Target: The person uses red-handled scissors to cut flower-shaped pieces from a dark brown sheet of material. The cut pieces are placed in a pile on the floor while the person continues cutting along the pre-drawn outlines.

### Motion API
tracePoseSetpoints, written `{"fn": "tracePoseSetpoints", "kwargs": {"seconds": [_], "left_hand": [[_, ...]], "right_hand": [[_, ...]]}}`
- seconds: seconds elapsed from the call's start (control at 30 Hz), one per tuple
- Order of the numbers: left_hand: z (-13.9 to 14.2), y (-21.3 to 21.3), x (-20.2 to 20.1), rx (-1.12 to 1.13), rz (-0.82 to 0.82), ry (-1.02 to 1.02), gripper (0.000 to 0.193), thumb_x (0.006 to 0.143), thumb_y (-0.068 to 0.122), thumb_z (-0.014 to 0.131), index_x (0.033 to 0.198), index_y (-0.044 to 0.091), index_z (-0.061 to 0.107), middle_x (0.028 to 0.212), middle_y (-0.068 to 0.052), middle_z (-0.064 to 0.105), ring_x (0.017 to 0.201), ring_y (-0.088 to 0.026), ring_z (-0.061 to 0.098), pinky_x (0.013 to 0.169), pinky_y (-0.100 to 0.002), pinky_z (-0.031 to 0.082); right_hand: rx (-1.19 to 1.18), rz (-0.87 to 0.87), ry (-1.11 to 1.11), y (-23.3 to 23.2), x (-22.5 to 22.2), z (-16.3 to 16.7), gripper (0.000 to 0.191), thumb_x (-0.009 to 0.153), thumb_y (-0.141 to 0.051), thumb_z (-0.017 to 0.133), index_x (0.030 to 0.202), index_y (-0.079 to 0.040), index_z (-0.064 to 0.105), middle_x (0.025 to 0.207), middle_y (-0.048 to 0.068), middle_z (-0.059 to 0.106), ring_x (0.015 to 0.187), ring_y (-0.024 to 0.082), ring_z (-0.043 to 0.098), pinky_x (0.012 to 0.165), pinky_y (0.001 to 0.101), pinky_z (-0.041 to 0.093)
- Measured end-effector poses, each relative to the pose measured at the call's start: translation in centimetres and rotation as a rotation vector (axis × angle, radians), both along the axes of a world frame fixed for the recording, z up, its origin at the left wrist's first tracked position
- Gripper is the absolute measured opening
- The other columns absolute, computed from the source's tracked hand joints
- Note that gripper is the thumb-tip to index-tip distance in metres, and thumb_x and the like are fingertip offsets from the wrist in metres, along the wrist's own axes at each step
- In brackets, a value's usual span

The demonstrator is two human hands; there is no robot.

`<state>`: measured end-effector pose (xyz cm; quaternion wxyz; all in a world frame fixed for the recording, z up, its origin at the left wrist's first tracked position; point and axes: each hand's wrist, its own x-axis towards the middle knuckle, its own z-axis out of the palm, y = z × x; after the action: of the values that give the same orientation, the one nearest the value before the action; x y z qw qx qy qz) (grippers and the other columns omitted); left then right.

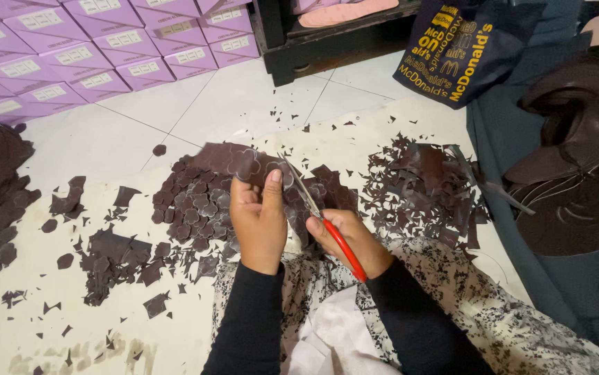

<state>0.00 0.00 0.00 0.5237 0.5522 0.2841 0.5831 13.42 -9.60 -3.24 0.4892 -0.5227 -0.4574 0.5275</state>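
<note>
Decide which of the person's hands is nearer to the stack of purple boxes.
Left. The left hand, holding a dark brown sheet, lies on the side of the purple boxes. The right hand, gripping red-handled scissors, is farther away.

Cut pieces (195,208) on sheet (29,333), boxes (98,48) behind, scrap heap (417,187) to rt.

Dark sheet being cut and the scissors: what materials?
Dark sheet: probably faux leather or thin vinyl, matte brown; it flexes and its cut edges look clean. Scissors: shiny metal blades, with a glossy red grip, likely plastic.
</note>
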Motion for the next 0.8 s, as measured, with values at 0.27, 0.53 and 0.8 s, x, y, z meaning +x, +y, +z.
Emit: {"fn": "tracePoseSetpoints", "kwargs": {"seconds": [0.27,0.53,0.8], "left_hand": [[0.0,-0.1,0.0,-0.008,0.005,-0.054,0.029,0.104,0.007,0.063,0.131,-0.001,0.056,0.113,-0.006,0.069,0.103,-0.011,0.064,0.089,-0.025,0.053],[0.3,-0.2,0.0,-0.020,0.001,-0.076,0.028,0.103,0.005,0.063,0.130,-0.001,0.056,0.113,-0.007,0.069,0.104,-0.011,0.065,0.090,-0.026,0.054],[0.3,-0.9,0.6,-0.073,-0.105,-0.122,0.024,0.101,0.008,0.066,0.123,0.002,0.059,0.108,-0.006,0.071,0.096,-0.009,0.067,0.084,-0.025,0.056]], "right_hand": [[0.001,0.008,-0.070,-0.2,0.0,1.1,0.050,0.099,-0.054,0.055,0.071,-0.013,0.047,0.059,-0.008,0.040,0.050,0.004,0.035,0.044,0.0250,0.031],[0.025,-0.012,-0.143,-0.1,-0.1,0.6,0.050,0.100,-0.053,0.055,0.073,-0.011,0.050,0.061,-0.007,0.039,0.052,0.005,0.035,0.046,0.0255,0.030],[0.091,-0.003,0.019,-0.1,-0.2,0.1,0.043,0.105,-0.048,0.051,0.086,-0.009,0.053,0.068,-0.005,0.045,0.059,0.005,0.042,0.052,0.0229,0.036]]}}
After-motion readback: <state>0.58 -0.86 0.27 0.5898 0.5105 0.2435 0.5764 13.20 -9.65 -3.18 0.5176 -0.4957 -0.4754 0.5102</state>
